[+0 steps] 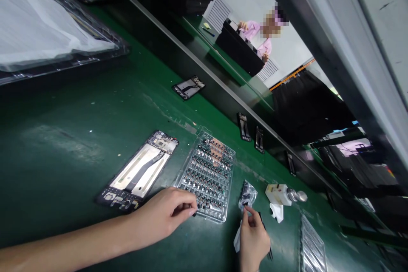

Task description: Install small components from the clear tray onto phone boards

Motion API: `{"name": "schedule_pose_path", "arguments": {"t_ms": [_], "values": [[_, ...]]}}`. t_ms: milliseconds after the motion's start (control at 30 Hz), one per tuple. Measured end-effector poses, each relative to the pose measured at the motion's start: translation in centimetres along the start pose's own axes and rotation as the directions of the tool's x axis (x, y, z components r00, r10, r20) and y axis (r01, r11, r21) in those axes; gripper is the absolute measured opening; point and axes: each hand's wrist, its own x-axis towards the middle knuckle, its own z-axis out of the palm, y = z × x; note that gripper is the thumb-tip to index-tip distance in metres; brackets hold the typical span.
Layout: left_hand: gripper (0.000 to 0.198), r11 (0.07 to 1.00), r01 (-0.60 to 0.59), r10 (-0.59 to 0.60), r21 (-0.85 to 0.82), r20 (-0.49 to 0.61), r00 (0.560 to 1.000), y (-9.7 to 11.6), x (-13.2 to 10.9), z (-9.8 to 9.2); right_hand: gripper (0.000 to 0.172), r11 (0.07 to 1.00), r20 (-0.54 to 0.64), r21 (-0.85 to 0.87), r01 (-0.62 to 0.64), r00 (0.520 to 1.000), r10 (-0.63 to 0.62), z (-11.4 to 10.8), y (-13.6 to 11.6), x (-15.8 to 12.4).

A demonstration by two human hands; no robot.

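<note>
My left hand is closed in a pinch at the near left edge of a clear plastic tray; a small dark part shows at its fingertips. Rows of small electronic parts fill the tray. To the right, my right hand pinches at the near end of a small clear bag with dark contents; what its fingertips hold is too small to name. A thin dark stick-like tool shows beside this hand; whether it is gripped is hidden. Left of the tray lies an opened phone frame.
A white box-like container with metal caps and a white tissue stand at right, near another clear tray. More phone frames lie along the back ledge. A tray with white sheets is upper left. Behind sits a person in pink.
</note>
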Motion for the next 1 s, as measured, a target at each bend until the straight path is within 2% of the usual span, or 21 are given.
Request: {"name": "schedule_pose_path", "arguments": {"t_ms": [200, 333, 500, 600, 700, 867, 933, 1000], "values": [[0.022, 0.962, 0.114, -0.102, -0.246, 0.062, 0.993, 0.4, -0.1, -0.1, 0.032, 0.995, -0.01, 0.056, -0.088, 0.996, 0.089, -0.3, 0.1, 0.2], [0.021, 0.933, 0.151, -0.133, -0.327, 0.078, 0.988, 0.2, 0.1, -0.3, 0.032, 0.995, -0.003, 0.045, -0.086, 0.996, 0.086, -0.1, -0.1, 0.2], [0.02, 0.928, 0.153, -0.138, -0.34, 0.07, 0.988, 0.1, 0.1, -0.4, 0.04, 0.998, -0.047, -0.057, 0.035, 0.998, -0.038, 0.5, -0.3, 0.0], [0.021, 0.93, 0.15, -0.134, -0.335, 0.07, 0.988, 0.2, 0.0, -0.4, 0.039, 0.997, -0.048, -0.046, 0.058, 0.997, -0.061, 0.4, -0.5, 0.0], [0.021, 0.932, 0.152, -0.138, -0.329, 0.064, 0.988, 0.4, -0.1, -0.4, 0.037, 0.999, -0.057, -0.022, 0.046, 0.997, -0.047, 0.0, -0.6, -0.1], [0.023, 0.937, 0.139, -0.124, -0.319, 0.068, 0.99, 0.3, -0.1, -0.2, 0.034, 0.999, -0.088, 0.034, -0.041, 0.995, 0.044, -1.0, -0.4, -0.3], [0.023, 0.937, 0.136, -0.121, -0.322, 0.068, 0.99, 0.2, -0.1, -0.1, 0.034, 0.988, -0.044, 0.15, -0.046, 0.998, 0.054, -1.4, -0.5, -0.6], [0.022, 0.937, 0.13, -0.117, -0.325, 0.061, 0.991, 0.2, -0.1, 0.0, 0.033, 0.91, 0.052, 0.409, -0.063, 0.998, 0.046, -1.8, -1.1, -1.2]]}}
